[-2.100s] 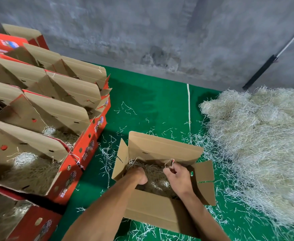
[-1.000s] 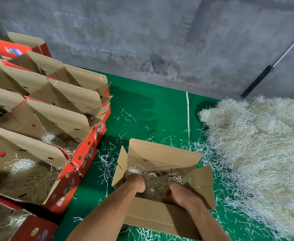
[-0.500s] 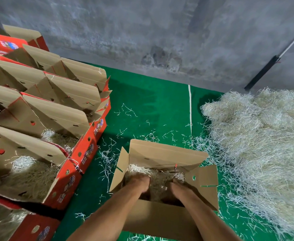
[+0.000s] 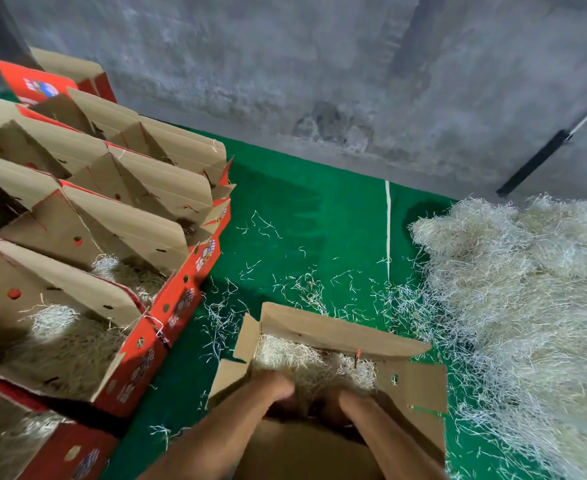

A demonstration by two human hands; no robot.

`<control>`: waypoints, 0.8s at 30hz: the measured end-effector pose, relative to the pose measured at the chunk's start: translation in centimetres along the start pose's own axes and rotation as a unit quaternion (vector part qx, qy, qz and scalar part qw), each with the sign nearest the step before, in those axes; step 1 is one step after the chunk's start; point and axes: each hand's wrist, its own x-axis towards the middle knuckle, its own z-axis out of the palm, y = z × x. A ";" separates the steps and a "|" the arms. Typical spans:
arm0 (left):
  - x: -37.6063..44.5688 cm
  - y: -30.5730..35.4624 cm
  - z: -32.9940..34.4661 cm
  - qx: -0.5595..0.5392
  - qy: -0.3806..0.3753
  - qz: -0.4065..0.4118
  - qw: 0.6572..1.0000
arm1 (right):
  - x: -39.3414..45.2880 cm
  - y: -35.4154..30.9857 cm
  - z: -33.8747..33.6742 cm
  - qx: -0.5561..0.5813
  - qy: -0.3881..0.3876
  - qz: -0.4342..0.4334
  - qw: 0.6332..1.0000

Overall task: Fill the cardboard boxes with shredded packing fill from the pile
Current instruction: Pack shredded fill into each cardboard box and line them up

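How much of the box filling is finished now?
Done: two red boxes at left hold fill. In hand: both hands, left and right, press fill into the brown box. Left: the farther boxes' contents are hidden; a big pile remains.

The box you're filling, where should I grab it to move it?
Probably by its two short ends, below the flaps, coming from left and right. The box is open-topped, its flaps stand loose, and both hands are inside it.

Hands sunk deeper into the box

The left hand (image 4: 278, 393) and right hand (image 4: 333, 407) have drawn together and pushed lower into the fill (image 4: 295, 358) in the box (image 4: 337, 332); right fingers, earlier raised, are now buried.
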 end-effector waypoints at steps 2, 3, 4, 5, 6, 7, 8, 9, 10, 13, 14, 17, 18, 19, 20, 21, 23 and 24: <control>0.6 -0.7 1.3 -0.007 -0.003 0.017 1.000 | -0.1 -0.1 0.0 0.006 0.021 -0.007 1.000; 0.5 -0.8 1.5 -0.021 0.007 0.014 1.000 | -0.2 0.0 0.1 0.007 0.034 -0.018 0.999; 0.6 -0.9 1.6 -0.025 0.018 0.007 0.999 | -0.2 0.1 0.3 0.008 0.054 -0.026 0.998; 0.4 -0.8 1.4 -0.044 0.029 -0.004 0.999 | -0.1 0.3 0.5 0.009 0.063 -0.022 0.998; 0.1 -0.6 1.1 -0.059 0.042 -0.009 0.997 | -0.2 0.5 0.5 0.028 0.076 -0.005 0.997; -0.4 -0.2 0.8 -0.061 0.043 -0.013 0.997 | -0.2 0.7 0.5 0.039 0.098 0.021 0.994; -0.6 0.1 0.7 -0.060 0.050 -0.019 0.997 | -0.2 1.1 0.3 0.035 0.130 0.047 0.990; -0.8 0.5 0.4 -0.047 0.067 -0.023 0.996 | -0.3 1.3 -0.2 0.013 0.156 0.075 0.985; -1.0 0.8 0.1 -0.026 0.091 -0.019 0.995 | -0.9 1.5 -0.8 -0.005 0.182 0.111 0.977; -1.1 1.2 -1.1 -0.013 0.161 -0.034 0.986 | -0.9 2.7 -0.9 0.005 0.220 0.138 0.966; -1.2 1.1 -1.2 0.004 0.175 -0.042 0.984 | -0.7 2.8 -0.7 0.004 0.225 0.131 0.966; -1.7 0.6 -0.9 0.051 0.147 -0.048 0.987 | -0.9 3.0 0.5 -0.002 0.187 0.121 0.975; -1.9 0.5 -0.9 0.050 0.133 -0.047 0.989 | -1.2 3.0 0.5 -0.005 0.173 0.103 0.979; -2.0 0.3 -1.1 0.043 0.128 -0.044 0.990 | -1.5 3.0 0.4 -0.002 0.163 0.077 0.984; -2.1 0.3 -1.3 0.033 0.136 -0.042 0.989 | -1.7 3.1 0.2 0.016 0.154 0.061 0.986; -2.2 0.3 -1.6 0.028 0.155 -0.039 0.987 | -1.8 3.1 -0.2 0.013 0.151 0.052 0.987; -2.5 0.5 -2.0 0.022 0.219 -0.038 0.975 | -1.8 3.1 -1.0 -0.018 0.181 0.071 0.981; -2.4 0.7 -1.9 -0.002 0.248 -0.025 0.968 | -1.6 2.6 -1.5 -0.013 0.209 0.061 0.976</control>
